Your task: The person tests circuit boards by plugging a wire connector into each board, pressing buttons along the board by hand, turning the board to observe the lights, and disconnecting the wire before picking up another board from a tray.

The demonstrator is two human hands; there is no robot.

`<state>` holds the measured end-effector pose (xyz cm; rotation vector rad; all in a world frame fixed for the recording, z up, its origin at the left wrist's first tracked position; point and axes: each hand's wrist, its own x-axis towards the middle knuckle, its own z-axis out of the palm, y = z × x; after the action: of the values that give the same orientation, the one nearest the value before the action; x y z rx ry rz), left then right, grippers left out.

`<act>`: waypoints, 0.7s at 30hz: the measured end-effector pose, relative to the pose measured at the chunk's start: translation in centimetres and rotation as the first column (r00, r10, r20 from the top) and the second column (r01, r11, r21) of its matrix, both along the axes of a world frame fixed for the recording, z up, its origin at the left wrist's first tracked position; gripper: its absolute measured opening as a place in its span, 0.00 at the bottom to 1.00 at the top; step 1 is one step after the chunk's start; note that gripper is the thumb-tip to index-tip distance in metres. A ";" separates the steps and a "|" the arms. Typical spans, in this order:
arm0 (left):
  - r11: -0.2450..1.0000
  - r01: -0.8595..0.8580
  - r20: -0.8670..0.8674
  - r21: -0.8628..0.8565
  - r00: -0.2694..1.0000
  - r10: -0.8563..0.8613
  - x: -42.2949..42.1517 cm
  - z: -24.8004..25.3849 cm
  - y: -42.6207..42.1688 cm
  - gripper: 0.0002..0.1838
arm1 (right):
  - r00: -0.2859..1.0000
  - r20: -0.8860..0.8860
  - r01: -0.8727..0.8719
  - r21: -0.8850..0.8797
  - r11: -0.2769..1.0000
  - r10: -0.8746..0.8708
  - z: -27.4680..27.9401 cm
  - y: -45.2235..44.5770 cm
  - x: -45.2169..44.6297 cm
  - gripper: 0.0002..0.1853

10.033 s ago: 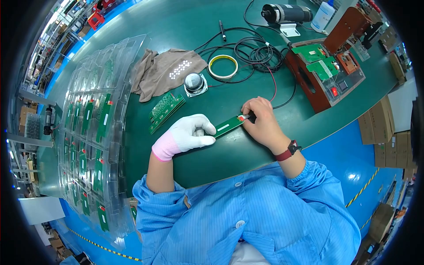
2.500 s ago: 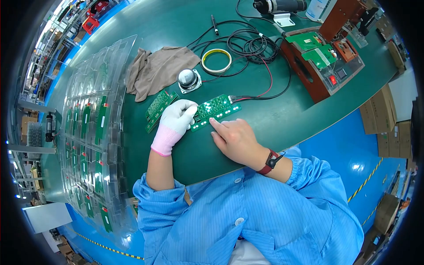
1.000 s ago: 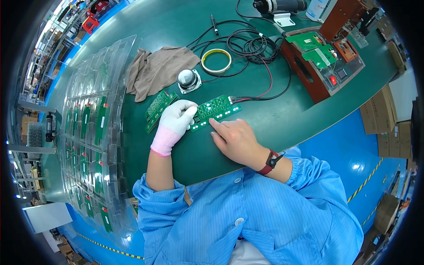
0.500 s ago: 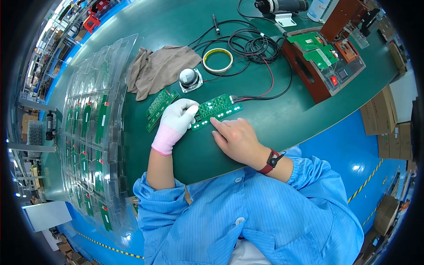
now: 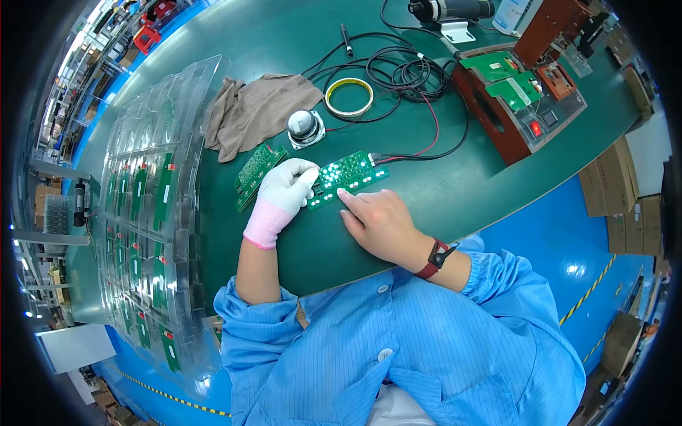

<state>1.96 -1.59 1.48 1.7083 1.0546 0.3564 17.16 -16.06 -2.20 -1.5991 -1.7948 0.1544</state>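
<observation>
A green circuit board [image 5: 346, 169] with many lit white LEDs lies on the bench, a cable plugged in at its right end. My left hand [image 5: 284, 188], in a white glove with a pink cuff, pinches the board's left end between thumb and fingers. My right hand [image 5: 381, 222] is bare; its index fingertip touches the board's lower strip, the thumb stands apart, and the other fingers are curled. Just left of the glove lie other green boards [image 5: 254, 174], unlit and partly overlapping. A small round speaker [image 5: 303, 126] sits above the lit board.
Clear plastic trays [image 5: 153, 213] holding several boards stand at left. Behind are a brown cloth [image 5: 249, 113], a yellow tape roll [image 5: 348, 97], coiled black cable [image 5: 419, 74] and a pen [image 5: 347, 40]. A test fixture [image 5: 522, 106] with a red switch occupies the right.
More LEDs on the board's upper part are lit and look brighter. Both hands keep almost the same place.
</observation>
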 end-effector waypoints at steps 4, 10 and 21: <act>1.000 -0.002 0.041 -0.010 0.999 0.002 0.0 -0.2 0.0 0.11 | 0.999 -0.037 -0.002 0.007 1.000 0.002 0.1 0.0 0.0 0.17; 1.000 0.003 0.052 -0.021 0.999 -0.002 -0.1 -0.1 0.0 0.11 | 0.994 0.043 0.101 0.075 0.992 -0.104 0.3 -1.1 0.5 0.18; 0.999 0.024 0.068 -0.026 0.997 -0.022 -0.2 0.0 0.1 0.12 | 0.968 0.160 0.195 0.004 0.981 -0.193 0.0 -1.6 1.2 0.21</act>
<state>1.73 -1.49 1.44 1.6721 0.9858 0.3813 18.37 -17.66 -2.19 -1.8290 -1.7448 -0.0558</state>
